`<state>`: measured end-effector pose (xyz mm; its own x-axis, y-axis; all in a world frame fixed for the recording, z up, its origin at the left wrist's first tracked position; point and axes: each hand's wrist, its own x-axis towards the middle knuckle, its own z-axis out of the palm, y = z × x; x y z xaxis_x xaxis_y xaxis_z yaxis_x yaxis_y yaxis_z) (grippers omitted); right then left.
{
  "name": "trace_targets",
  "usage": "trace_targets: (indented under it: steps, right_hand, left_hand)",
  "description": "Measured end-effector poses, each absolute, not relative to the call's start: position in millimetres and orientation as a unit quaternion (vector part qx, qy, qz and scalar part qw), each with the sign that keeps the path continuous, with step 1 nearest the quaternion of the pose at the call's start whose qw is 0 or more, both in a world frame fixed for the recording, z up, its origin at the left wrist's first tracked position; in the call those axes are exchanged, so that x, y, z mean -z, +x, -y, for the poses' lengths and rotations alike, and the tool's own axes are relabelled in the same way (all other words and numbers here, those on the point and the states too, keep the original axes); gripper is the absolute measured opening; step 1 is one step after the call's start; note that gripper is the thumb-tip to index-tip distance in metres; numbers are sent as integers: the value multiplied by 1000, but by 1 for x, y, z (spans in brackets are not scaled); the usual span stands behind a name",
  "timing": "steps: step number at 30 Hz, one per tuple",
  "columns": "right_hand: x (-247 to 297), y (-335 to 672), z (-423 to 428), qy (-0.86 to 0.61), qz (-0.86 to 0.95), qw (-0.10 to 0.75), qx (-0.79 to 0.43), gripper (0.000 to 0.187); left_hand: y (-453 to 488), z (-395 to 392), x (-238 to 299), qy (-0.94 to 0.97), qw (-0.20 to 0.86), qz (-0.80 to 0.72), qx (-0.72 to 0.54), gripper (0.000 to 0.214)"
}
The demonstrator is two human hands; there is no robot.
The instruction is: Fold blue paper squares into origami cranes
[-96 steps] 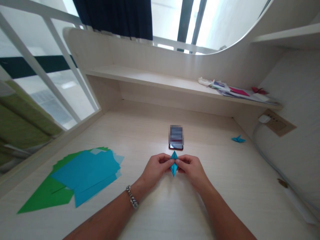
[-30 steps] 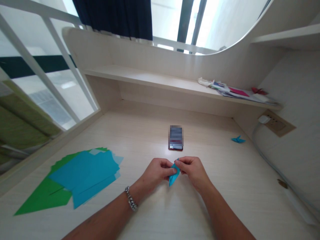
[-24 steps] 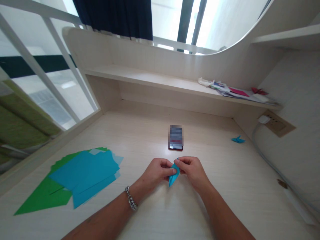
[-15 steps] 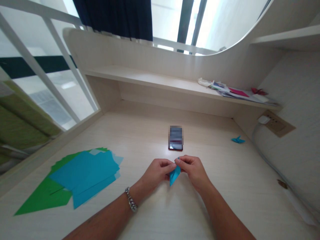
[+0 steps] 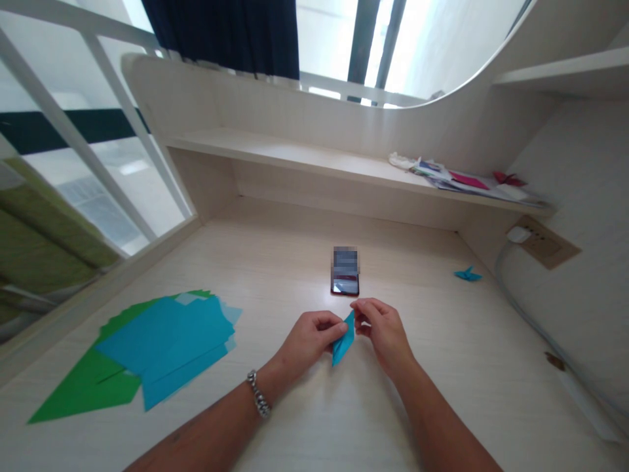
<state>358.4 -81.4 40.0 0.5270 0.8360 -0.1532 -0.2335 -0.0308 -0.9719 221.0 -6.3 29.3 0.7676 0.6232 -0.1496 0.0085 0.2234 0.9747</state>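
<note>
A small folded blue paper piece (image 5: 343,339) stands on edge over the middle of the pale wooden desk (image 5: 304,419). My left hand (image 5: 307,339) pinches its left side between thumb and fingers; a metal bracelet sits on that wrist. My right hand (image 5: 382,329) pinches its upper right tip with curled fingers. Just beyond the hands a phone (image 5: 346,270) lies flat on the desk.
A spread stack of blue and green paper sheets (image 5: 147,347) lies at the left. A finished blue folded figure (image 5: 468,275) rests at the far right near a wall socket (image 5: 540,240) with a cable. The shelf (image 5: 295,157) behind carries papers (image 5: 466,181).
The paper piece was turned from upright and pointed to tilted. Over the last second both hands shifted slightly and the right fingers moved up to its tip.
</note>
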Motion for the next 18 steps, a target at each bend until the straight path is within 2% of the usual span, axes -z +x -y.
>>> trace_targets:
  steps: [6,11,18]
  right_hand:
    - [-37,361,82,-619,368,582,-379,24]
    - [-36,361,82,-632,356,599,-339,24]
    - [-32,357,82,-605,335,575,-437,36]
  left_hand:
    - [221,7,-30,612,716,-258,-218,22]
    - [222,7,-30,592,742,-243,-199,23]
    - [223,2,-29,568,719,-294,-271,33]
